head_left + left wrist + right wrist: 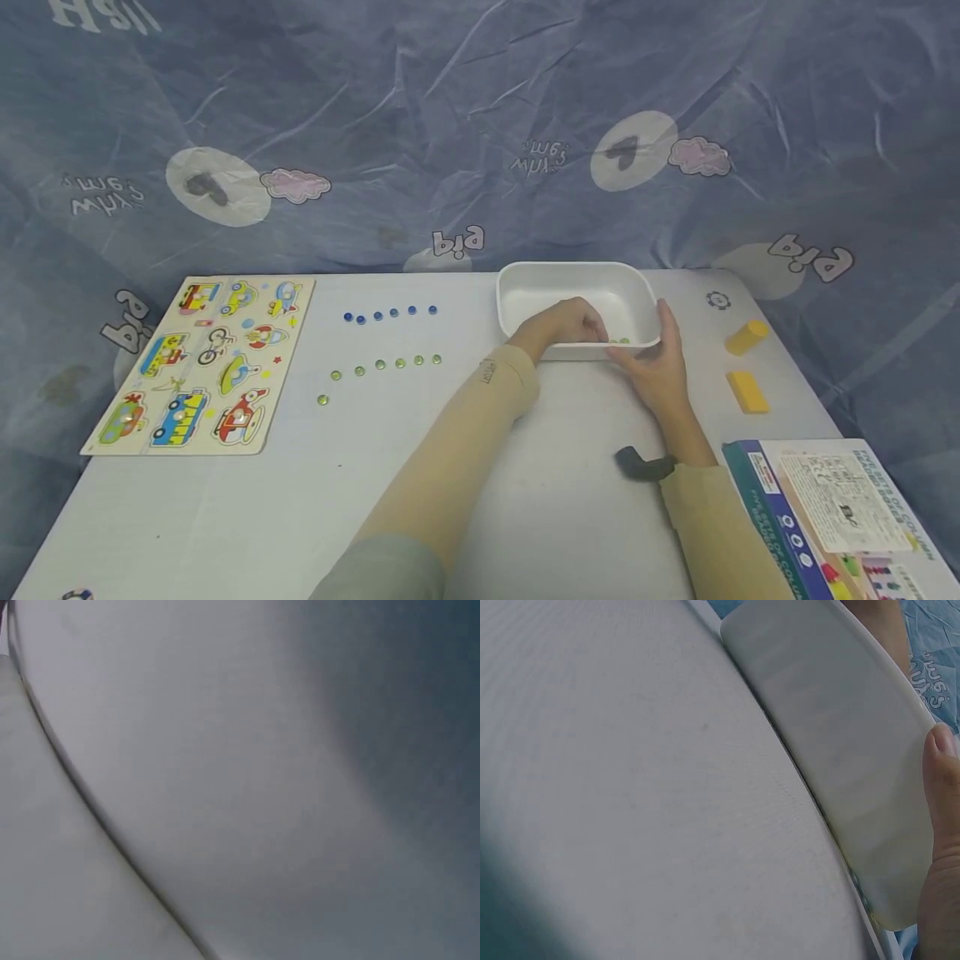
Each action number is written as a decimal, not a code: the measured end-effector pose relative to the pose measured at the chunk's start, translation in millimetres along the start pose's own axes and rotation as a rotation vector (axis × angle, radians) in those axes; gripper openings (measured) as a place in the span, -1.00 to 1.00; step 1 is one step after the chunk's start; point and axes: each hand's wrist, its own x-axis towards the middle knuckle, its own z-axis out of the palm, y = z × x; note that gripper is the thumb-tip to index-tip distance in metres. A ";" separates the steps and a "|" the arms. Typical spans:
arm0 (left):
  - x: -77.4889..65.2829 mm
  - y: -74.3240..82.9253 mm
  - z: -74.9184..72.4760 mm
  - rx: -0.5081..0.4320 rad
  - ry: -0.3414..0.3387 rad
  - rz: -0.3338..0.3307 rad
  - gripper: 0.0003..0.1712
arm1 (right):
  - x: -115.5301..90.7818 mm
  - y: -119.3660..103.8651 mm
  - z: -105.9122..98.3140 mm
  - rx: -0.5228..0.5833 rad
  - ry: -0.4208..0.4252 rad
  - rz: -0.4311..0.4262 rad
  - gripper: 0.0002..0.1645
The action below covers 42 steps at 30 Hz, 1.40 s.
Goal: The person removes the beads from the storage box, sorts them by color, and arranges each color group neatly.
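Hands are together at a white tray [596, 352], which sits by the far edge of the bench [225, 525], right of its middle. I see the left forearm slanting rightward from the near edge, the left hand [564, 322] bent over the tray's near wall with its fingers curled downward inside; their tips are hidden, so I can't tell whether they hold anything. Just beside them lie a few green pieces [620, 341]. The right hand [662, 371] grasps the tray's near right corner, thumb at the near rim, fingers stretched along the right side. Toward the left edge I have six blue beads [394, 312] in line beyond seven green beads [380, 364].
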 end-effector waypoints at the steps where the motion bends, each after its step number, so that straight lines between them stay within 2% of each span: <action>1: -0.8 0.3 -0.5 -0.001 -0.001 -0.006 -0.85 | 0.1 -0.3 -0.2 -0.003 0.000 0.001 0.31; 8: -3.0 2.1 -1.8 0.013 -0.002 -0.011 -0.74 | 0.3 0.2 -0.7 -0.015 0.003 -0.011 0.32; 14: 0.7 2.3 1.0 0.028 0.007 -0.076 -0.70 | -0.6 -1.4 0.8 -0.024 0.004 0.003 0.31; 17: 1.7 2.0 1.6 0.042 0.022 -0.086 -0.71 | -0.9 -1.8 1.8 -0.026 0.002 0.012 0.31; 23: 1.4 3.5 -2.1 0.105 0.094 -0.004 -0.84 | -0.4 -1.1 1.0 -0.013 -0.002 0.014 0.32; 27: -1.9 9.3 -9.6 0.084 0.163 0.051 -0.82 | 0.2 0.2 -1.1 0.008 -0.011 0.000 0.33; 32: -16.5 18.8 -22.7 0.031 0.240 0.109 -0.81 | -0.2 -0.6 -0.8 0.007 -0.014 0.000 0.33; 36: -36.5 28.6 -34.9 0.019 0.300 0.168 -0.78 | -0.3 -1.4 -0.7 0.004 -0.008 0.006 0.33; 39: -57.8 34.3 -46.3 0.025 0.317 0.193 -0.74 | -0.1 -1.4 -0.1 -0.008 -0.003 0.008 0.33; 42: -85.0 35.7 -59.6 0.021 0.335 0.200 -0.73 | -0.3 -1.7 1.2 -0.025 0.002 0.019 0.33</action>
